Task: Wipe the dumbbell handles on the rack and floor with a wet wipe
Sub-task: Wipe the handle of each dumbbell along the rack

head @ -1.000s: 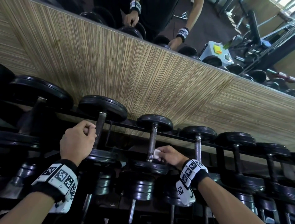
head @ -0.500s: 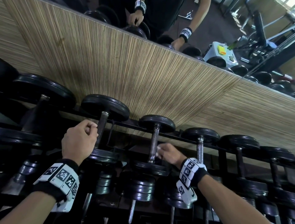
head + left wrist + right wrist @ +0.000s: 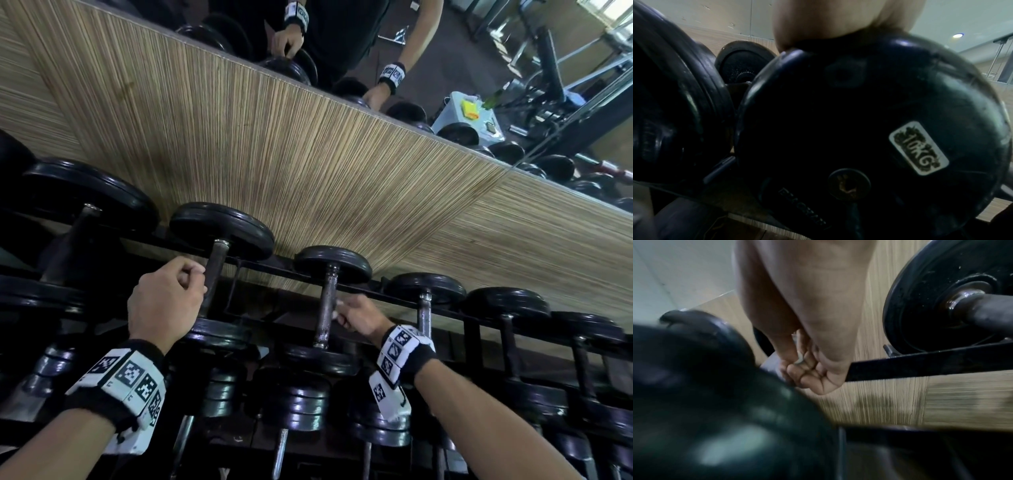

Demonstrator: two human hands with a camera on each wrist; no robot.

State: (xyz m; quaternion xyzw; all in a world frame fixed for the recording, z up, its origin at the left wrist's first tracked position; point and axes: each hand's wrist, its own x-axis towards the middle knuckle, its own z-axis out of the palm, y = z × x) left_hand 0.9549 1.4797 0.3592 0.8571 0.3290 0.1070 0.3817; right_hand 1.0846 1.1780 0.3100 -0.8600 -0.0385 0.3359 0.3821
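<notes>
Black dumbbells lie in a row on a dark rack [image 3: 383, 298] against a wood-grain wall. My left hand [image 3: 171, 301] curls around the metal handle [image 3: 215, 270] of a large dumbbell; in the left wrist view its 10KG end plate [image 3: 869, 129] fills the frame. My right hand [image 3: 352, 313] holds a small white wet wipe [image 3: 799, 353] against the handle [image 3: 327, 308] of the neighbouring dumbbell, at mid-height. Only a sliver of the wipe [image 3: 339, 305] shows between the fingers in the head view.
More dumbbells sit to the right [image 3: 424, 308] and on a lower tier [image 3: 298, 401]. A mirror [image 3: 445, 51] above the wall panel reflects my arms, gym machines and a white box [image 3: 469, 116].
My right hand has slid up the dumbbell handle from near its lower end to mid-height, with the wipe. The left hand keeps its grip on its handle. The view shifted slightly.
</notes>
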